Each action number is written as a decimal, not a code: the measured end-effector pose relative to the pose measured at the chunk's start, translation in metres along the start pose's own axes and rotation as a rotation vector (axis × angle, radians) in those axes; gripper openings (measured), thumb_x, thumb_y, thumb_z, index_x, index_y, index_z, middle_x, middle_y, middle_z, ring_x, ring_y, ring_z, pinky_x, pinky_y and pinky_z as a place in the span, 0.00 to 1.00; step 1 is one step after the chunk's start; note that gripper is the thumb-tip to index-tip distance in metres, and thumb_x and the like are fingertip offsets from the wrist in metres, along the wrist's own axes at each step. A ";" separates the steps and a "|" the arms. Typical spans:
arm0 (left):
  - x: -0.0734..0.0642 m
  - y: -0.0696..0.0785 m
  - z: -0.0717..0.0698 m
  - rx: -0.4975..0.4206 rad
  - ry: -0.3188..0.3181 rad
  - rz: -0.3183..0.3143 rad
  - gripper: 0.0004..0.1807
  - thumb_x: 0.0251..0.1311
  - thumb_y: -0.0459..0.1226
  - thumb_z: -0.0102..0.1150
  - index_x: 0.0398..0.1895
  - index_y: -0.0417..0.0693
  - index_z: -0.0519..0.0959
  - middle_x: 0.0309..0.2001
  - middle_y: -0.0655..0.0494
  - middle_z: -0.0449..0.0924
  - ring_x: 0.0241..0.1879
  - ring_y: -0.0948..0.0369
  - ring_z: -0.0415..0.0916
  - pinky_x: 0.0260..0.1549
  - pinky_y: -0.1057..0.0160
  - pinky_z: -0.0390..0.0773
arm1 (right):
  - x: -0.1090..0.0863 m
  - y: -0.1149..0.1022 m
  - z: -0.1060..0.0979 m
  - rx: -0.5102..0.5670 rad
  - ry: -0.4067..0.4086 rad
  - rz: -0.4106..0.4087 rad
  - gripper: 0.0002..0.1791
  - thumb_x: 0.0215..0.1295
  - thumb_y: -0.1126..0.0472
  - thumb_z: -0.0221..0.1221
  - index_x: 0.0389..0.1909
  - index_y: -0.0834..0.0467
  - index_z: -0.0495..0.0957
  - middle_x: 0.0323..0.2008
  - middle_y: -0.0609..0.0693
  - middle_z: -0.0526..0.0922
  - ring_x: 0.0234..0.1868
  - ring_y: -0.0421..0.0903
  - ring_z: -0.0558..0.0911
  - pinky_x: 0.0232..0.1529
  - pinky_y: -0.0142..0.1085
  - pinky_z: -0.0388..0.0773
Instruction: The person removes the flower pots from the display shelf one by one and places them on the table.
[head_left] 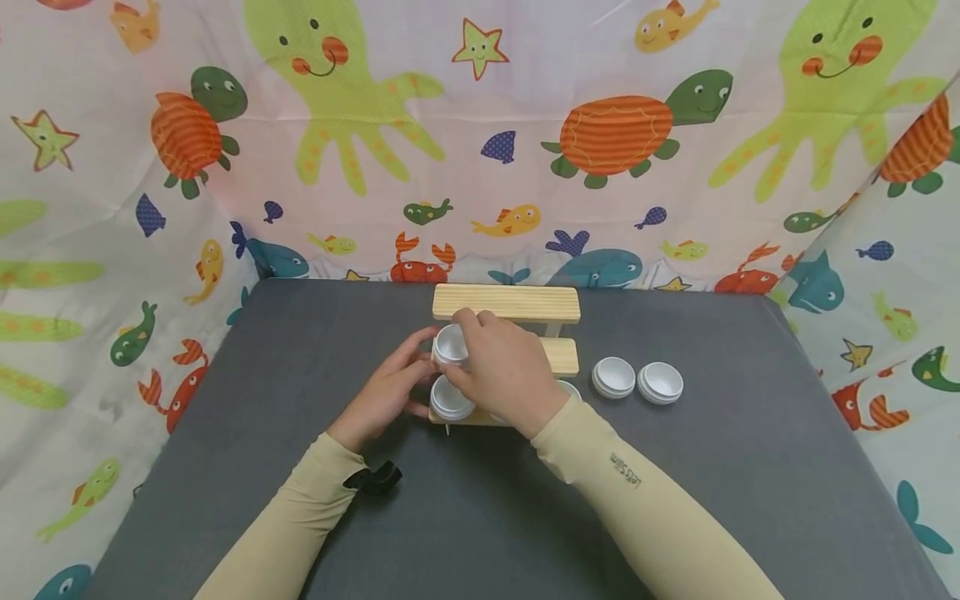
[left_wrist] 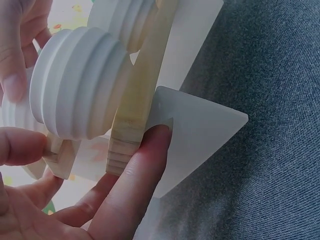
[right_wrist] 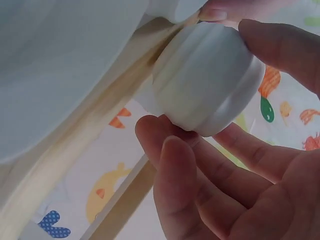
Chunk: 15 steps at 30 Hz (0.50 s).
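Observation:
A tiered stand with wooden shelves and white supports is in the middle of the table. On its middle shelf, at the left end, my right hand holds a small white ribbed pot between thumb and fingers. My left hand grips the stand's left end, one finger under the front shelf and the thumb by the middle shelf's end. A second white pot sits on the front shelf's left end. Farther right on that shelf, another pot is mostly hidden behind my right hand.
Two more white pots, one beside the other, stand on the grey table right of the stand. A black strap is at my left wrist. Cloth printed with sea animals hangs behind and at both sides.

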<state>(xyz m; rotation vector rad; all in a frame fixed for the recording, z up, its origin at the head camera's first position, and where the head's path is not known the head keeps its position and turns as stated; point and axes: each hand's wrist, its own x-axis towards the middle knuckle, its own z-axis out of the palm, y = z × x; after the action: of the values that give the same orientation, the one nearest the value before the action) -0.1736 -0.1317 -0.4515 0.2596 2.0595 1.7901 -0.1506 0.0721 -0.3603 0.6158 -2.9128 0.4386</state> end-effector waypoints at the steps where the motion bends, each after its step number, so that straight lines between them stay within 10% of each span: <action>1: 0.000 0.001 0.000 -0.005 -0.003 0.003 0.30 0.82 0.43 0.48 0.83 0.68 0.61 0.71 0.39 0.74 0.65 0.39 0.80 0.36 0.44 0.92 | -0.001 0.001 -0.001 0.005 0.001 0.006 0.36 0.64 0.42 0.75 0.65 0.57 0.77 0.47 0.54 0.88 0.41 0.49 0.90 0.40 0.44 0.91; 15: 0.000 0.002 0.001 -0.032 0.000 -0.002 0.30 0.80 0.41 0.49 0.82 0.70 0.64 0.68 0.39 0.76 0.58 0.47 0.84 0.35 0.43 0.91 | -0.026 0.034 -0.025 0.028 0.043 0.103 0.39 0.66 0.44 0.74 0.72 0.61 0.75 0.58 0.59 0.88 0.46 0.56 0.91 0.42 0.52 0.90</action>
<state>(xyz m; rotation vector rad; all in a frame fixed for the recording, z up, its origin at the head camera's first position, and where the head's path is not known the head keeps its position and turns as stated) -0.1735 -0.1306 -0.4501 0.2487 2.0281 1.8204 -0.1395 0.1197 -0.3496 0.4555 -2.9112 0.4993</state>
